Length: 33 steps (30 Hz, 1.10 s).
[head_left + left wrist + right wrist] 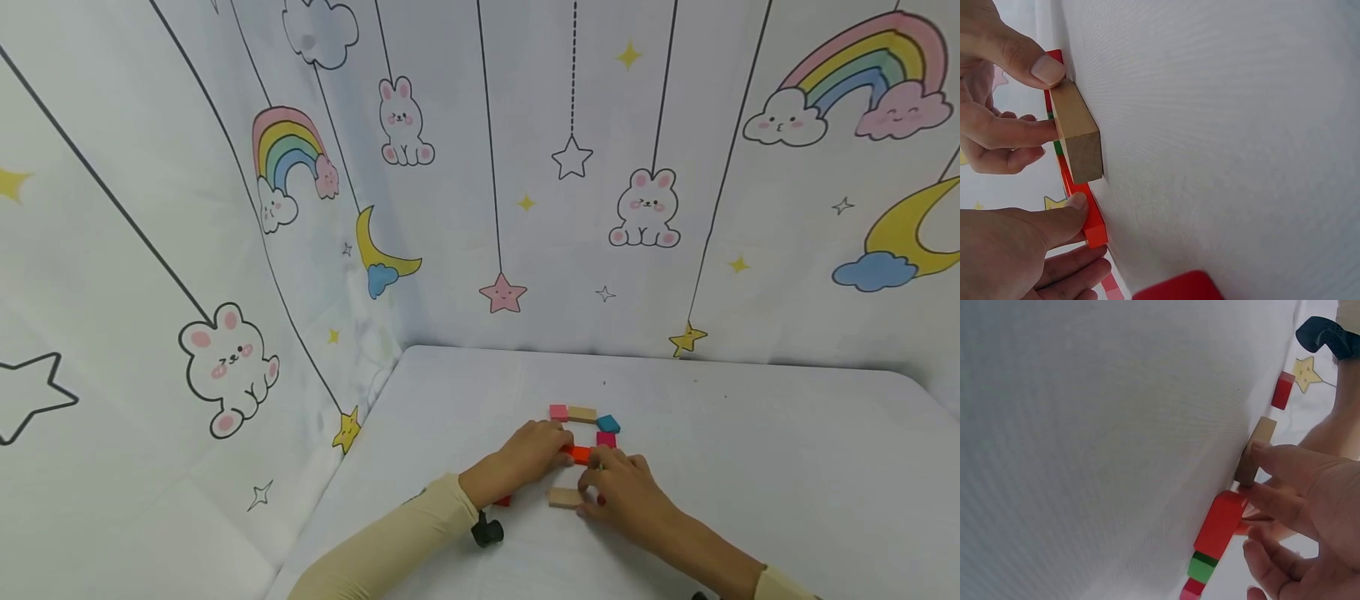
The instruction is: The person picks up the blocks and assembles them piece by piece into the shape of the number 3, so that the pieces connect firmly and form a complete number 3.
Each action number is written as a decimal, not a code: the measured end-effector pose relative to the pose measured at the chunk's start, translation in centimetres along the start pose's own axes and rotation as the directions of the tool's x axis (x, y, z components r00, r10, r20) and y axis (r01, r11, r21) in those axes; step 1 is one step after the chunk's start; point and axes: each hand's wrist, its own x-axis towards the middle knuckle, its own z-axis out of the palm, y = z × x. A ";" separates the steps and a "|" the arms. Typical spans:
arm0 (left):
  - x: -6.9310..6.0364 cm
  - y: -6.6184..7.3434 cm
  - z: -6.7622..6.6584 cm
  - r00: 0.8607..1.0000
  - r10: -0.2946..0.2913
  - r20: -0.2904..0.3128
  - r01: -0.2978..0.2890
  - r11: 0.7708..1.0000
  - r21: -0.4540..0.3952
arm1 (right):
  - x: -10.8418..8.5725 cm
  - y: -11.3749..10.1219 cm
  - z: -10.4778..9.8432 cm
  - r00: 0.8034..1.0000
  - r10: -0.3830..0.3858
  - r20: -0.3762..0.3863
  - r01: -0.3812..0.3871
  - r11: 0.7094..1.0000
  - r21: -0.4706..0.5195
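Note:
My left hand (534, 452) pinches an orange-red block (579, 455) lying on the white table, its thumb on the near side in the left wrist view. Nearer the body, my right hand (628, 493) holds a plain wooden block (564, 497) between thumb and fingers; the same wooden block (1075, 134) looks to rest on the tabletop. Beside the right hand lie a red block (1221, 525) and a green block (1201, 567), mostly covered by its fingers in the head view.
Beyond the hands a curved row holds a pink block (558, 412), another wooden block (582, 414), a blue block (608, 424) and a magenta block (606, 439). A red block (502, 501) shows under the left forearm. A dark wrist device (487, 532) hangs there.

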 end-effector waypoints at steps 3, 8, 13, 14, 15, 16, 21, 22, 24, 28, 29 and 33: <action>0.0 0.0 0.0 1.000 0.004 0.001 -0.004 1.000 0.002 | -0.1 0.2 -0.2 1.000 0.000 -0.001 0.000 1.000 -0.001; 0.0 0.0 0.0 1.000 0.006 -0.007 -0.006 1.000 0.014 | -0.2 0.7 -0.5 1.000 -0.001 -0.001 0.001 1.000 0.001; 0.0 0.1 0.0 1.000 0.001 -0.005 -0.001 1.000 0.029 | -0.2 1.0 -0.4 1.000 0.009 0.010 -0.009 1.000 0.007; 0.0 0.1 0.0 1.000 -0.002 -0.004 0.002 1.000 0.027 | -0.2 1.0 -0.4 1.000 0.013 0.014 -0.013 1.000 0.007; 0.0 0.1 0.0 1.000 -0.004 -0.001 0.004 1.000 0.027 | -0.2 1.1 -0.4 1.000 0.015 0.017 -0.015 1.000 0.007; 0.0 0.1 0.0 1.000 -0.006 0.002 0.006 1.000 0.026 | -0.2 1.1 -0.4 1.000 0.020 0.023 -0.020 1.000 0.006; 0.0 0.1 0.0 1.000 -0.008 0.012 0.008 1.000 0.015 | -0.5 1.0 -0.5 0.999 0.031 0.039 -0.032 0.999 0.010; 0.0 0.1 0.0 1.000 -0.007 0.010 0.007 1.000 0.013 | -0.6 1.0 -0.6 0.999 0.033 0.040 -0.034 0.999 0.011; 0.0 0.1 0.1 1.000 -0.007 0.008 0.007 1.000 0.010 | -0.7 1.0 -0.7 0.999 0.030 0.037 -0.031 0.999 0.015; 0.0 0.1 0.0 1.000 -0.008 0.001 0.008 1.000 0.012 | -0.9 1.1 -0.6 0.999 0.019 0.027 -0.020 1.000 0.020; 0.0 0.1 0.0 1.000 -0.010 0.001 0.010 1.000 0.012 | -0.9 1.2 -0.6 1.000 0.016 0.025 -0.017 1.000 0.020; 0.0 0.1 0.0 1.000 -0.010 0.003 0.010 1.000 0.017 | -0.9 1.3 -0.5 1.000 0.015 0.026 -0.015 1.000 0.020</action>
